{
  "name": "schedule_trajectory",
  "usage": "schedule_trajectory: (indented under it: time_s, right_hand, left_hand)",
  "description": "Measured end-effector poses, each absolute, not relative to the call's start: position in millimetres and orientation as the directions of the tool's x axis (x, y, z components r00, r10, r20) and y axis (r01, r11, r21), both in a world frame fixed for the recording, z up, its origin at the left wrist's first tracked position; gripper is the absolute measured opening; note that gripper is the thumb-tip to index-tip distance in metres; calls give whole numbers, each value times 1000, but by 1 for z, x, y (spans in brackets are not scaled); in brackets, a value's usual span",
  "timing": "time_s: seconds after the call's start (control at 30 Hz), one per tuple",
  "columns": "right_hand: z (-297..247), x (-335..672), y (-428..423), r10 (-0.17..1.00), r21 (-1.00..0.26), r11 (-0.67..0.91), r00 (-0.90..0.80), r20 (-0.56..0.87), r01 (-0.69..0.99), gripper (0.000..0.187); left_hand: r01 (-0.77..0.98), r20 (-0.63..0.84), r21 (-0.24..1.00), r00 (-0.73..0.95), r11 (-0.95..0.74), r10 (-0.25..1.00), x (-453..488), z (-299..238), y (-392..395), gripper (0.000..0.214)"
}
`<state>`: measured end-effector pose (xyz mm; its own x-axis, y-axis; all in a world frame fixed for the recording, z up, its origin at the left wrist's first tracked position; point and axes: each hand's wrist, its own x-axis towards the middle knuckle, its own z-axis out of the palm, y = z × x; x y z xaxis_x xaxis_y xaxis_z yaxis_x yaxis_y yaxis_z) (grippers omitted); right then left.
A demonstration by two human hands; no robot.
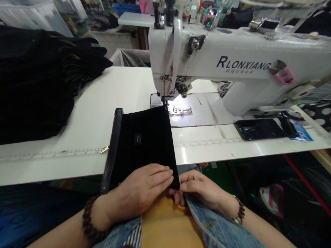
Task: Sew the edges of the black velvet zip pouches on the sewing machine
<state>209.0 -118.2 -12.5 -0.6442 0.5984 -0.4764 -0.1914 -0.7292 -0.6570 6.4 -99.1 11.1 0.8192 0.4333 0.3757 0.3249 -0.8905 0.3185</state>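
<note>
Black fabric takes centre stage in the head view: a flat pouch, lying on the white tabletop with its near end hanging over the front edge towards the lap. Up at the far right corner, it meets the presser foot of the sewing machine; whether that corner is clamped underneath is too small to tell. And look at the right-hand edge, running from the foot straight back towards the person, probably lined up that way so it can be guided from the near end.

Now the hands! The left hand lies palm down across the lower part, fingers extended together, gripping nothing, just resting on the cloth, most likely to hold it flat and stop it swinging. Over on the other side, the right hand has the near right corner pinched between thumb and fingers, a hold that would seem to keep that edge straight and lightly taut.

Out to the left goes the dark strip with its metal pull, well apart from the needle area, which looks handy for keeping hard parts out of the way. Further left, a heap of black pieces sits within reach; on the right, a phone lies clear of the cloth.
</note>
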Motion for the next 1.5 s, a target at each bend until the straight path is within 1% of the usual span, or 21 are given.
schedule_trajectory:
  time_s: [0.07, 0.17, 0.27, 0.33, 0.37, 0.4, 0.43, 0.47, 0.5, 0.53, 0.57, 0.6, 0.63, 0.67, 0.7, 0.77, 0.83, 1.0, 1.2, 1.33, 1.5]
  right_hand:
    - [-15, 209, -118, 604, -634, -742, -626, -493, -218, 32]
    - [-17, 208, -118, 578, -634, -757, -610, -541, -155, 34]
    - [-16, 207, -117, 586, -648, -747, -611, -532, -152, 35]
    - [-13, 208, -118, 604, -681, -718, -614, -508, -143, 37]
    - [-11, 208, -118, 614, -719, -687, -616, -493, -109, 38]
    - [-8, 210, -118, 640, -781, -623, -606, -473, -49, 39]
    - [-5, 212, -118, 697, -865, -500, -577, -426, 34, 39]
    - [-1, 214, -118, 782, -945, -301, -534, -321, 127, 38]
    - [3, 217, -118, 858, -973, -42, -491, -152, 228, 35]
    - [7, 220, -117, 882, -916, 226, -469, 48, 332, 31]
    - [11, 222, -117, 843, -788, 457, -483, 236, 413, 27]
    - [15, 225, -116, 762, -632, 626, -531, 372, 456, 24]
    - [18, 227, -115, 669, -492, 738, -597, 442, 462, 19]
    - [21, 228, -114, 592, -387, 804, -661, 461, 451, 16]
    - [22, 228, -113, 532, -315, 846, -712, 458, 429, 17]
    - [24, 229, -110, 458, -254, 889, -761, 460, 381, 23]
    - [23, 228, -108, 445, -255, 895, -771, 457, 365, 23]
    - [16, 223, -99, 469, -273, 882, -770, 433, 384, 21]
    - [10, 213, -80, 514, -276, 856, -768, 382, 437, 23]
    - [7, 211, -65, 520, -291, 847, -806, 283, 444, 19]
    - [11, 207, -44, 533, -291, 831, -828, 175, 473, 16]
  left_hand:
    - [326, 362, 313, 828, -892, 429, 7, 10, -100, 23]
    - [340, 348, 298, 832, -892, 433, 8, 10, -101, 21]
    - [364, 369, 275, 814, -890, 448, 8, 11, -102, 19]
    - [365, 397, 249, 807, -897, 438, 7, 11, -103, 21]
    - [359, 406, 239, 807, -902, 429, 6, 12, -104, 23]
    - [357, 410, 234, 807, -904, 425, 4, 12, -105, 25]
    - [361, 410, 234, 805, -903, 428, 3, 13, -105, 27]
    - [369, 412, 236, 800, -899, 436, 1, 15, -106, 28]
    - [376, 413, 237, 796, -896, 443, 0, 17, -106, 29]
    - [380, 412, 233, 795, -895, 444, -1, 19, -107, 30]
    - [381, 414, 224, 796, -897, 441, -1, 21, -107, 31]
    - [377, 420, 213, 797, -901, 433, -1, 23, -107, 32]
    - [374, 424, 205, 799, -904, 427, 0, 24, -108, 33]
    - [374, 428, 201, 798, -905, 424, 1, 25, -108, 34]
    - [379, 430, 201, 795, -903, 429, 3, 26, -108, 35]
    - [386, 433, 214, 786, -897, 442, 6, 26, -107, 37]
    - [383, 421, 216, 793, -898, 440, 9, 27, -104, 39]
    - [372, 365, 170, 836, -913, 409, 14, 28, -87, 41]
    - [386, 399, 185, 811, -904, 428, 11, 21, -65, 41]
    - [361, 399, 185, 823, -914, 405, 9, 18, -49, 42]
    - [392, 401, 182, 808, -902, 432, 8, 14, -33, 41]
